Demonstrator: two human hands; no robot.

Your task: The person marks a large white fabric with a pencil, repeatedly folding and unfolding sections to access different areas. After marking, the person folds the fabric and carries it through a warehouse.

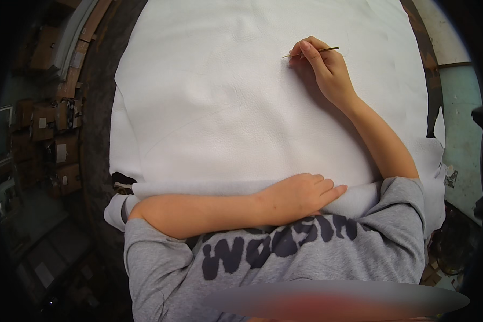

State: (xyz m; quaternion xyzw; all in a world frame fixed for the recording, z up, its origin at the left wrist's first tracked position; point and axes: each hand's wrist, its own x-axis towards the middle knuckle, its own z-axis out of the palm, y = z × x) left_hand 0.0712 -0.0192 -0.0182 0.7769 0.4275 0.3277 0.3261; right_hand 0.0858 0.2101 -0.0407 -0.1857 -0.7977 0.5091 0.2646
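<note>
My right hand [324, 70] is closed in a writing grip around a slim, dark-and-gold pen [329, 49]. Its pale tip points left, at the surface of a large white leather hide [214, 80] with a grained face. Near the front edge of the hide, my left hand [300, 196] lies palm down across the rolled fold [198, 188]. One finger stretches to the right and the others bend loosely over the leather. A faint curved line runs over the left part of the hide, and another thin one shows near the pen.
The hide covers most of a dark-edged table [99, 107] and drapes over its front. Cardboard boxes [43, 121] are stacked at the left. A pale green panel [461, 118] stands on the right, with dark clutter [453, 244] below it.
</note>
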